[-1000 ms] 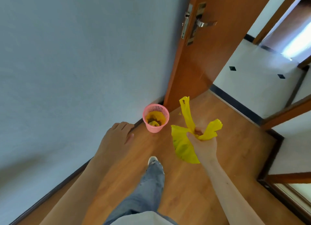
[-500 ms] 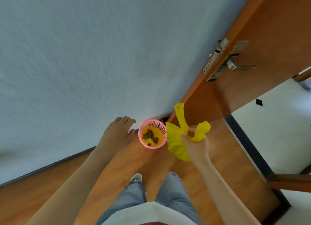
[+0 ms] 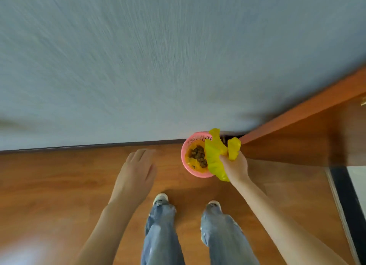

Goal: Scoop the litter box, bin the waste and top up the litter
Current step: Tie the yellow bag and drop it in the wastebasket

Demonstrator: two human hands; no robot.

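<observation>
**Yellow bag held over a pink waste basket, seen from above**

A person looks down at their own arms, jeans and shoes on a wooden floor [image 3: 59,175]. Right of centre, a small pink mesh basket [image 3: 186,161] stands on the floor against the pale wall [image 3: 138,56], beside an orange-brown wooden door [image 3: 307,142] at the right of the frame.

The right hand [image 3: 235,168] has its grip clenched around the gathered top of a yellow plastic bag [image 3: 214,157], which hangs over the basket's right rim and partly covers it. The left hand [image 3: 134,175], left of centre, has a released grip: fingers straight and together, holding nothing, hovering above the floor well apart from the basket.

Inside the basket sits a yellow liner with dark brown clumps [image 3: 198,154], which look like scooped waste. Judging by this, the scooping is probably finished and the binning is under way or nearly done. Whether the held bag is full or emptied cannot be told. The litter box, scoop and fresh litter are out of view, so topping up appears to remain.

No brands, labels or writing can be read; the picture is motion-blurred.
</observation>
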